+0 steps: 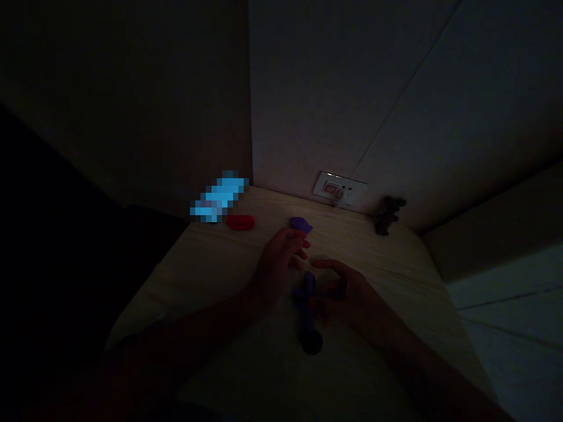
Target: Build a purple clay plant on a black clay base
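Note:
A purple cross-shaped object (pixel 309 316) with a dark round end lies on the wooden tabletop. My right hand (pixel 352 293) is at its right side, thumb and lower fingers against its crosspiece while the index finger reaches out above. To the left, my left hand (pixel 281 258) is held with loosely bent fingers apart, nothing visible in them. Just beyond its fingertips lies a purple piece (pixel 301 224) with an uneven outline. The dim light hides the finer details of both purple things.
On the light wooden table (pixel 211 264) a red oblong item (pixel 240 223) lies near a glowing, pixelated blue screen (pixel 220 198). A wall socket (pixel 338 189) with something plugged in sits at the back. A dark lumpy figure (pixel 387 215) stands at the rear right.

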`<action>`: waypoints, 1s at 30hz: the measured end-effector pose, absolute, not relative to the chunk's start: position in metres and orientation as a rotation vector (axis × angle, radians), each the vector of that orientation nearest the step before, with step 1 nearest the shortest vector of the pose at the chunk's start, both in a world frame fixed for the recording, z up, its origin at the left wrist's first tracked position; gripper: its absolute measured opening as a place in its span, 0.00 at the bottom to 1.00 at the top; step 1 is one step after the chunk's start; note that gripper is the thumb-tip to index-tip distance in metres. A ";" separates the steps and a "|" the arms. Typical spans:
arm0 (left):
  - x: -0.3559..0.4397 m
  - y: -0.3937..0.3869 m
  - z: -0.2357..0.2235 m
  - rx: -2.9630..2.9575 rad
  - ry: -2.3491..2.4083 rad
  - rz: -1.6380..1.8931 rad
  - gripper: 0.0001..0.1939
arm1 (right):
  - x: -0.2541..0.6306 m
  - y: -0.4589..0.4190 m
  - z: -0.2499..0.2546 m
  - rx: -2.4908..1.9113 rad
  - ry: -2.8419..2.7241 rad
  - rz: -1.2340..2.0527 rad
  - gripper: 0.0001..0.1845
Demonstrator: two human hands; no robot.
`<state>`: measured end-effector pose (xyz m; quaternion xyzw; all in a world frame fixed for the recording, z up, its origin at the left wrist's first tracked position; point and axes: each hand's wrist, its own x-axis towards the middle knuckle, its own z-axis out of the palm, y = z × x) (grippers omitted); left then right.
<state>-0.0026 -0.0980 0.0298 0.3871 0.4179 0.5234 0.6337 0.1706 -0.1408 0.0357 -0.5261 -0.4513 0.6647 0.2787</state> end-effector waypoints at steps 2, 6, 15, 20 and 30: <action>-0.002 -0.097 0.030 0.879 0.956 1.203 0.13 | 0.172 -0.141 0.034 -1.382 -1.226 1.783 0.45; -0.002 -0.096 0.030 0.869 0.959 1.220 0.13 | 0.173 -0.142 0.033 -1.364 -1.220 1.769 0.44; -0.004 -0.093 0.030 0.903 0.945 1.254 0.12 | 0.174 -0.145 0.038 -1.402 -1.204 1.738 0.45; -0.005 -0.090 0.029 0.909 0.953 1.241 0.13 | 0.175 -0.141 0.037 -1.486 -1.210 1.517 0.39; -0.013 -0.080 0.031 0.876 0.897 1.252 0.14 | 0.179 -0.131 0.021 -1.488 -1.247 1.055 0.21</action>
